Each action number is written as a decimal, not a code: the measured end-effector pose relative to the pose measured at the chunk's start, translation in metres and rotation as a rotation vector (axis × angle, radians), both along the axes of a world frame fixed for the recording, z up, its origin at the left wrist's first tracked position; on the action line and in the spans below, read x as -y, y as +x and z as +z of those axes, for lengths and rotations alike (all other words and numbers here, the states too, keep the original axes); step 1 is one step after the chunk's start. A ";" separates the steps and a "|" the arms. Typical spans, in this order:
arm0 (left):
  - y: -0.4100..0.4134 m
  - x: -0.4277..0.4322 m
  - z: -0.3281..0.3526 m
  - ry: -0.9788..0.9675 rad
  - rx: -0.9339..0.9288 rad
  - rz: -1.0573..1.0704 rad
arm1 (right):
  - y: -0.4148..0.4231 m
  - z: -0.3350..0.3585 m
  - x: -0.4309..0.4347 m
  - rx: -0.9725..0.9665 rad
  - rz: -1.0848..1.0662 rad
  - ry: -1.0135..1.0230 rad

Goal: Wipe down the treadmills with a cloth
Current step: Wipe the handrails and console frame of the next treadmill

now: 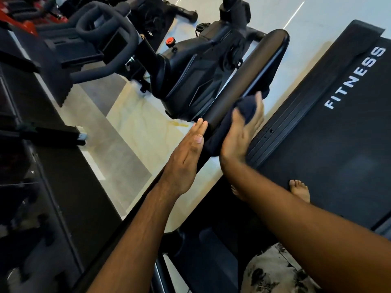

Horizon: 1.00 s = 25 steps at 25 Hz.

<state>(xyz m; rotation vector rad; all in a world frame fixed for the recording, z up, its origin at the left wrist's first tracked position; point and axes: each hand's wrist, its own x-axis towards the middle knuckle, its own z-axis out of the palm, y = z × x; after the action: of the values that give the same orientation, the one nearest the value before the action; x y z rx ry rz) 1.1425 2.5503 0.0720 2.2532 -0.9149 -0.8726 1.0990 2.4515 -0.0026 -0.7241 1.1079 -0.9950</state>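
Note:
A black treadmill handrail (245, 81) runs diagonally up from the centre. A dark cloth (246, 106) is draped over its near part. My right hand (241, 134) grips the cloth against the right side of the rail. Fingers straight and together, my left hand (186, 153) lies flat against the rail's left side, empty. The treadmill belt (330, 144), marked FITNESS, lies to the right, and bare toes (299, 189) show on it.
A black exercise bike (190, 70) with a red knob (170, 41) stands just left of the rail. Another bike's handlebars (101, 39) are at the upper left. A dark mat (69, 166) and pale tiled floor (135, 127) lie below.

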 end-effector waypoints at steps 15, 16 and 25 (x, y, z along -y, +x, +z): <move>-0.010 -0.025 0.006 0.030 -0.051 0.130 | 0.007 -0.008 -0.033 -0.056 -0.027 0.241; -0.010 -0.026 0.007 0.042 -0.056 0.143 | 0.015 -0.019 -0.023 -0.061 -0.032 0.338; -0.016 -0.048 0.012 0.071 -0.089 0.242 | 0.005 -0.013 -0.066 -0.091 0.108 0.401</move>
<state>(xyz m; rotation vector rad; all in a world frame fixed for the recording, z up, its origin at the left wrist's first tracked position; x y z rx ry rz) 1.1262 2.5978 0.0840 2.3050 -0.5650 -0.8978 1.1040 2.5178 -0.0157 -0.5000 1.2857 -0.6255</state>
